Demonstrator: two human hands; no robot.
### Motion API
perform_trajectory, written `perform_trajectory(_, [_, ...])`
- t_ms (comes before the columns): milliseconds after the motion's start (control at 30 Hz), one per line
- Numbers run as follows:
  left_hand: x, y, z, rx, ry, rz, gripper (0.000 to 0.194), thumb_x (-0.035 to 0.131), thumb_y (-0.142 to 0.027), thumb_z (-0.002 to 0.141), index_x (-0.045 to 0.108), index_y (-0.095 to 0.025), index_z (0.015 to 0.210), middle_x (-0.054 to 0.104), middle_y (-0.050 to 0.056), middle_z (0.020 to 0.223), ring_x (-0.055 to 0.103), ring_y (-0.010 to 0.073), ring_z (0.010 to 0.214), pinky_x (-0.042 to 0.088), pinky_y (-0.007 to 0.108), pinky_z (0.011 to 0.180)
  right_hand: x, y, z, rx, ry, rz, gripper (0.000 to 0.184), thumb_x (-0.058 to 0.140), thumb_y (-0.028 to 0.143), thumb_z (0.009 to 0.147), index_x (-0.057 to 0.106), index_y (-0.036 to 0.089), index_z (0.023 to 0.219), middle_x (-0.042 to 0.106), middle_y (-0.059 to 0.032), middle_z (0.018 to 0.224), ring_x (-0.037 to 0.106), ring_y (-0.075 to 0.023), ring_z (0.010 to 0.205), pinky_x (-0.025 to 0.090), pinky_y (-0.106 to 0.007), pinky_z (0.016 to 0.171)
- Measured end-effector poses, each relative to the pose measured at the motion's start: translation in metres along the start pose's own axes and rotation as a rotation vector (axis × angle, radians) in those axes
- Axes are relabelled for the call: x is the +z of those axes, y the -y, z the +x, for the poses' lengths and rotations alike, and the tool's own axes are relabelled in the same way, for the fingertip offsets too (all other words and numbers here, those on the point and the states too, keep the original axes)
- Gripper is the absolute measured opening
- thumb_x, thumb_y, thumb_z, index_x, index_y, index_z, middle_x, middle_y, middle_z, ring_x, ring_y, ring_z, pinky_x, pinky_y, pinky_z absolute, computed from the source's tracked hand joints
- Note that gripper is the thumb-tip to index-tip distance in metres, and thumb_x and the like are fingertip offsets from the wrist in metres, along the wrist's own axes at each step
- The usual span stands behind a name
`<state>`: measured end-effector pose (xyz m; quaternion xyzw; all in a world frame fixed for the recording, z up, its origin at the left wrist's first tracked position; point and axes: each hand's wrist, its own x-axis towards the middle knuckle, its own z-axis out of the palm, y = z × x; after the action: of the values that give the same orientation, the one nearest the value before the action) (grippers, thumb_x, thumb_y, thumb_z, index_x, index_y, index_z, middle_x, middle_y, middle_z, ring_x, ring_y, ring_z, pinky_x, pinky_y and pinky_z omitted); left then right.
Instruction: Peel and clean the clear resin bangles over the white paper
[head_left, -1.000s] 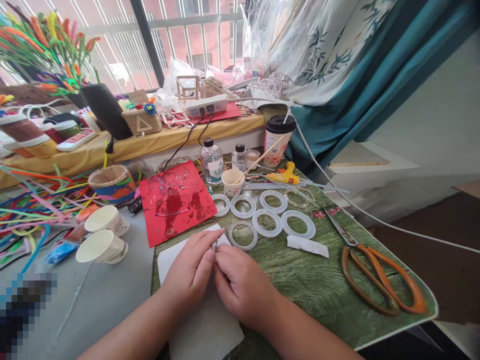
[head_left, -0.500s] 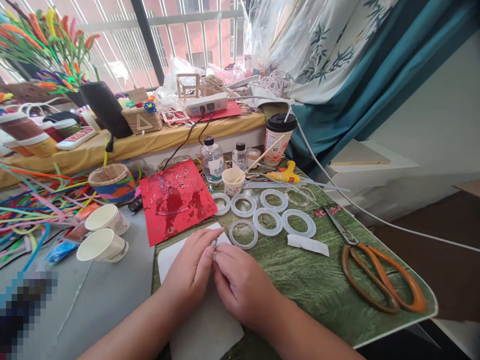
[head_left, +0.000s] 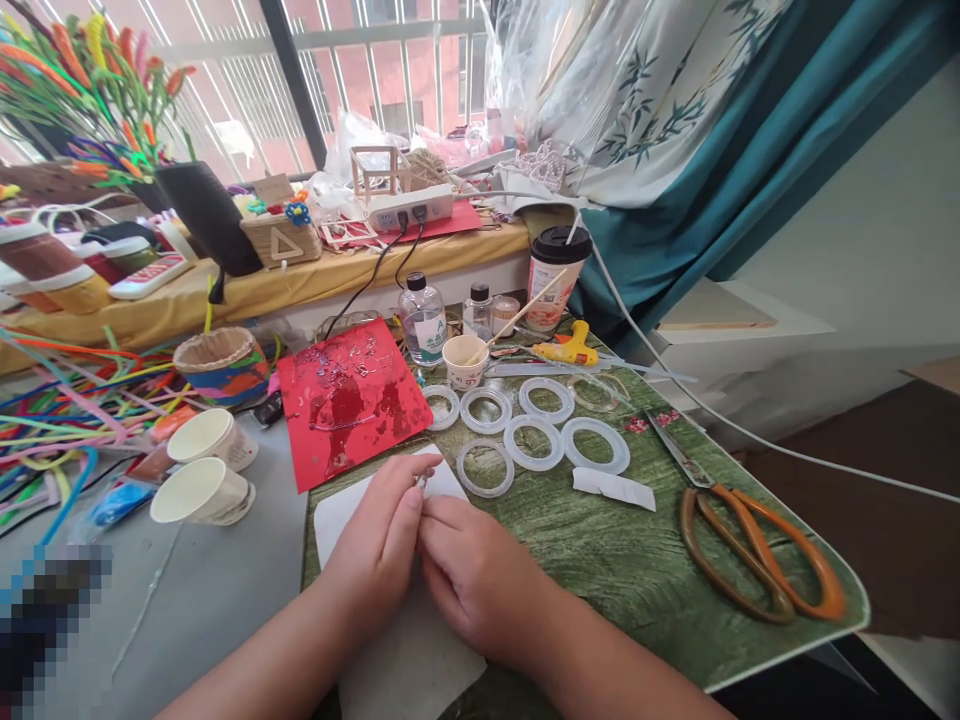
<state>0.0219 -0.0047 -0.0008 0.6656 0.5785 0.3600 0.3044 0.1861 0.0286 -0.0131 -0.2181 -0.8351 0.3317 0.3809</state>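
Observation:
Over a white sheet of paper, my left hand and my right hand are pressed together. Between the left thumb and fingers shows a bit of a small, pale, shiny thing; most of it is hidden, and its kind cannot be made out. The fingers of my right hand are curled closed against the left thumb, around whatever lies between the hands. Just beyond the fingertips lie several translucent silicone ring moulds. To their right is a crumpled white paper strip.
Large orange-handled scissors lie at the right edge. Behind the rings stand a paper cup with a stick, a clear bottle and a yellow glue gun. A red sheet with glossy spills and two paper cups are at left.
My hands have shifted slightly left, still together. The left fingers have moved a little, and the small pale thing shows slightly more. The view has shifted very slightly.

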Motion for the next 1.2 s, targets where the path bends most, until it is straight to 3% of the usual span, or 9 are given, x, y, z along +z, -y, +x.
perform_trajectory(133, [0.001,0.000,0.000,-0.027,0.008,-0.026,0.039,0.038,-0.041,0.111,0.061,-0.026,0.139,0.066,0.010,0.138,0.060,0.0283,0.132,0.045,0.046,0.116,0.002,-0.001,0.000,0.142,-0.168,-0.023,0.023,0.040,0.010,0.104,0.053,0.022,0.089,0.061,-0.0076,0.088,0.058,-0.0234,0.082,0.050,-0.036,0.075])
perform_trajectory(233, [0.001,-0.001,0.000,-0.063,-0.039,-0.057,0.040,0.036,-0.040,0.111,0.062,-0.025,0.137,0.067,0.010,0.135,0.061,0.0286,0.130,0.046,0.048,0.115,0.003,-0.001,0.000,-0.028,0.000,-0.017,0.017,0.043,0.010,0.102,0.056,0.021,0.098,0.065,-0.0106,0.097,0.060,-0.0258,0.089,0.052,-0.038,0.079])
perform_trajectory(367, [0.001,-0.003,0.000,-0.080,-0.023,-0.056,0.039,0.040,-0.041,0.110,0.060,-0.025,0.139,0.065,0.011,0.141,0.058,0.0294,0.135,0.043,0.049,0.118,0.003,0.001,-0.001,0.108,-0.128,-0.056,0.021,0.040,0.011,0.103,0.056,0.021,0.094,0.063,-0.0091,0.090,0.058,-0.0246,0.082,0.051,-0.038,0.076])
perform_trajectory(500, [0.002,-0.004,0.000,-0.079,-0.071,-0.072,0.038,0.036,-0.039,0.110,0.060,-0.024,0.136,0.064,0.012,0.142,0.059,0.0285,0.133,0.044,0.050,0.118,0.005,0.003,-0.001,-0.005,0.013,0.043,0.018,0.043,0.011,0.102,0.058,0.020,0.098,0.066,-0.0107,0.098,0.060,-0.0252,0.089,0.054,-0.038,0.080])
perform_trajectory(633, [0.002,-0.003,0.000,-0.073,-0.029,-0.062,0.036,0.041,-0.039,0.110,0.059,-0.025,0.137,0.064,0.012,0.142,0.057,0.0290,0.136,0.042,0.052,0.119,0.006,0.004,0.000,0.176,-0.130,0.047,0.022,0.041,0.013,0.105,0.058,0.021,0.096,0.065,-0.0089,0.093,0.060,-0.0237,0.085,0.053,-0.037,0.079])
perform_trajectory(733, [0.002,-0.003,0.000,-0.096,-0.055,-0.096,0.035,0.038,-0.038,0.110,0.061,-0.024,0.133,0.065,0.012,0.141,0.059,0.0285,0.133,0.044,0.052,0.118,0.007,0.004,0.000,0.020,0.010,0.068,0.019,0.044,0.011,0.102,0.061,0.020,0.102,0.067,-0.0117,0.099,0.062,-0.0260,0.092,0.054,-0.039,0.083])
perform_trajectory(800, [0.001,-0.004,0.000,-0.104,-0.068,-0.108,0.035,0.037,-0.037,0.111,0.062,-0.024,0.131,0.065,0.012,0.140,0.060,0.0283,0.132,0.045,0.051,0.117,0.007,0.006,0.001,0.003,0.016,0.145,0.020,0.044,0.010,0.101,0.061,0.020,0.100,0.067,-0.0110,0.098,0.062,-0.0251,0.093,0.054,-0.038,0.084])
perform_trajectory(1067, [-0.001,0.003,0.003,0.075,-0.051,-0.075,0.034,0.049,-0.039,0.109,0.058,-0.029,0.141,0.063,0.010,0.142,0.060,0.0279,0.134,0.048,0.046,0.114,0.003,0.009,0.006,0.273,-0.169,0.362,0.029,0.048,0.022,0.107,0.055,0.021,0.079,0.058,-0.0016,0.080,0.055,-0.0167,0.075,0.046,-0.030,0.071])
perform_trajectory(1200, [-0.004,0.007,0.005,0.162,-0.009,0.008,0.037,0.051,-0.040,0.108,0.058,-0.028,0.142,0.062,0.013,0.143,0.058,0.0298,0.136,0.051,0.044,0.109,0.002,0.004,0.007,0.501,-0.173,0.639,0.029,0.048,0.030,0.106,0.055,0.020,0.080,0.056,-0.0008,0.075,0.052,-0.0156,0.068,0.046,-0.028,0.065])
